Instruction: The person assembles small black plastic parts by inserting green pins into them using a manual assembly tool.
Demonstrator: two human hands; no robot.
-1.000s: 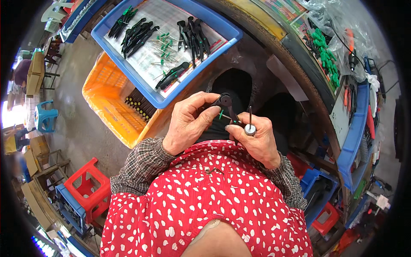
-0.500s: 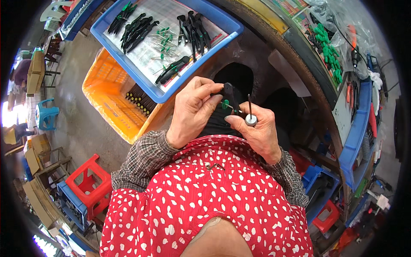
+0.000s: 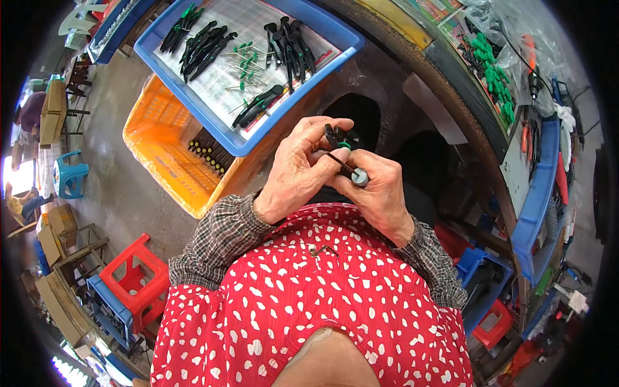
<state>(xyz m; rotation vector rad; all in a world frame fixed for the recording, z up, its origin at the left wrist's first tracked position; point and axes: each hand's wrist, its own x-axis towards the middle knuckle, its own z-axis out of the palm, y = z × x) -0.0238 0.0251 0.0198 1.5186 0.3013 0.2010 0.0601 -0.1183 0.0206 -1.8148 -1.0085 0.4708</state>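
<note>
My left hand [image 3: 296, 164] pinches a black part with a green piece [image 3: 342, 138] on it, held up in front of my lap. Closed round a small tool with a round grey end and a thin dark shaft [image 3: 360, 177] is my right hand [image 3: 379, 187]. The shaft points at my left fingertips, and the two hands touch or nearly touch. Fingers hide much of the black part. Beyond my hands, a blue tray [image 3: 303, 98] holds several long black parts [image 3: 205, 48] and green-headed pins [image 3: 245, 64] on printed paper.
Under the tray stands an orange crate [image 3: 145, 129] with dark, yellow-tipped pieces [image 3: 211, 151]. A workbench edge [image 3: 445, 80] curves along the right, bearing green parts [image 3: 490, 74] and a blue bin [image 3: 538, 213]. A red stool [image 3: 133, 274] and a blue stool [image 3: 69, 174] are at left.
My right hand has moved left and up against my left hand. The tool's shaft has tipped from upright toward the left fingers. The black part has turned and its green piece is now partly covered.
</note>
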